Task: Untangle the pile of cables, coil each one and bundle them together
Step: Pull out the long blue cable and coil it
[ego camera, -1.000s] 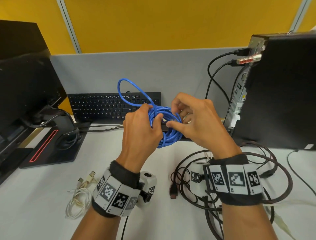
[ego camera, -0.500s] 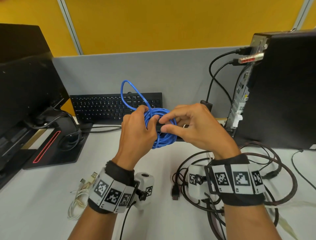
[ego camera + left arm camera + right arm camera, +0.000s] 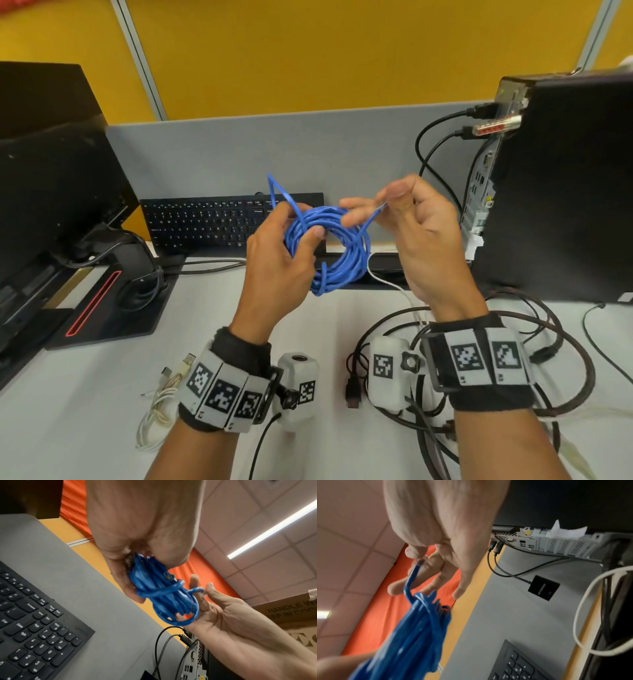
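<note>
Blue cable (image 3: pixel 337 246): coiled, held above surface (image 3: pixel 85 394). Left hand (image 3: pixel 277 253) grips the coil; right hand (image 3: pixel 416 236) pinches its plug end. Step: securing coil. Next: tuck end through; black cables (image 3: pixel 561 346) remain tangled.

Black keyboard (image 3: pixel 205 222) against grey partition (image 3: pixel 274 150); monitor (image 3: pixel 51 178) left; computer tower (image 3: pixel 565 188) right

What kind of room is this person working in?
Most likely an office cubicle: a keyboard and a monitor sit on a white desk, a computer tower stands at the right, and a grey and yellow partition closes off the back.
</note>
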`<state>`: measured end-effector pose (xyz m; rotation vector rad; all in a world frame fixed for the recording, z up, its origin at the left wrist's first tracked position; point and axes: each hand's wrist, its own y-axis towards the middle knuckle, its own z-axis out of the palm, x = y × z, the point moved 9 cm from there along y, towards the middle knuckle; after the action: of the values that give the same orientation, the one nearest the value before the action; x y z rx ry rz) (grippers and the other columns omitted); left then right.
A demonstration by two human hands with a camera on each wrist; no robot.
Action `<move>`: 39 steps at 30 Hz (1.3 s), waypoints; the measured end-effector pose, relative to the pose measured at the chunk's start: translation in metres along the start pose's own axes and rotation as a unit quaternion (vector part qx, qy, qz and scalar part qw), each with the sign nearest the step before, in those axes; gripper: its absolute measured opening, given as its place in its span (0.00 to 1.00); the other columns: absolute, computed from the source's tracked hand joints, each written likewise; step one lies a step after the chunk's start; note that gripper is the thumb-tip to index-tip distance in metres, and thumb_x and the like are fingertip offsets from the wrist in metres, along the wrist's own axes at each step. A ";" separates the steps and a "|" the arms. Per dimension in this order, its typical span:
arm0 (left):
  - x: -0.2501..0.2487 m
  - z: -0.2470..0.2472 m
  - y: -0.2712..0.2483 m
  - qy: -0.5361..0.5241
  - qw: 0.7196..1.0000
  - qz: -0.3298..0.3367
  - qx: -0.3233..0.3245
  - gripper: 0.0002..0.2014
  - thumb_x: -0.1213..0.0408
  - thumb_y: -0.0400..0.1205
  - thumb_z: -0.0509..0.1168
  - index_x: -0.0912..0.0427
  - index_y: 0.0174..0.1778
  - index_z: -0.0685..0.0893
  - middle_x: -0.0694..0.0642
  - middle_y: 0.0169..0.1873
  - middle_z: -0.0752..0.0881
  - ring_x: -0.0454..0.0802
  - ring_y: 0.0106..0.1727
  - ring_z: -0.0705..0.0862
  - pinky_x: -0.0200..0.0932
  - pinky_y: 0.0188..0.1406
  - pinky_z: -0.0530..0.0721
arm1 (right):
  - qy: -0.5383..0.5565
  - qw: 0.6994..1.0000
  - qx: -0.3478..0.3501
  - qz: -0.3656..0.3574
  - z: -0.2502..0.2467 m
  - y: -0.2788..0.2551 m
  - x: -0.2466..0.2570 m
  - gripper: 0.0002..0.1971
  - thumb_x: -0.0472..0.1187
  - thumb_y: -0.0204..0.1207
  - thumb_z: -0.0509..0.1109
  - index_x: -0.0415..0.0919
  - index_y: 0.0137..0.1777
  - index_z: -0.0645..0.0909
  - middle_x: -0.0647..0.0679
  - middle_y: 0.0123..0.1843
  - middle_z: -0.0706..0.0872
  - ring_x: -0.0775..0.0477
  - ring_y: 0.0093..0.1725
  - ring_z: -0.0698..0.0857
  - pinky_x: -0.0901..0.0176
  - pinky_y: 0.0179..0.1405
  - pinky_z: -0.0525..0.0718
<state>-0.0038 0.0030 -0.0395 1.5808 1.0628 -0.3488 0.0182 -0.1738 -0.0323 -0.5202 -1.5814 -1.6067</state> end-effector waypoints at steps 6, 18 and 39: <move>0.013 -0.013 0.001 -0.071 0.996 -0.032 -0.040 0.09 0.65 0.85 0.69 0.55 0.57 0.76 0.54 0.43 0.90 0.53 0.35 0.88 0.48 0.40 0.89 | 0.192 0.978 -0.074 0.019 -0.007 0.000 0.007 0.13 0.48 0.91 0.55 0.39 0.53 0.74 0.51 0.27 0.74 0.51 0.26 0.77 0.52 0.40 0.90; 0.025 -0.049 0.010 0.041 0.999 -0.013 -0.022 0.31 0.74 0.85 0.65 0.44 0.82 0.71 0.53 0.62 0.86 0.50 0.54 0.88 0.57 0.61 0.88 | -0.346 0.936 0.040 0.057 -0.034 -0.009 -0.006 0.13 0.55 0.67 0.84 0.52 0.46 0.88 0.53 0.24 0.66 0.56 0.25 0.65 0.66 0.26 0.68; 0.035 -0.034 0.008 -0.138 0.986 -0.094 0.020 0.19 0.75 0.84 0.67 0.53 0.69 0.84 0.49 0.46 0.90 0.43 0.42 0.86 0.36 0.44 0.85 | -0.493 0.847 -0.178 -0.088 -0.049 -0.010 0.023 0.12 0.44 0.83 0.74 0.38 0.42 0.92 0.47 0.30 0.84 0.45 0.29 0.78 0.51 0.31 0.76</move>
<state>0.0109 0.0495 -0.0493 1.4210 0.9937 -0.7020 0.0087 -0.2281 -0.0275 -1.6498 -2.0694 -1.9074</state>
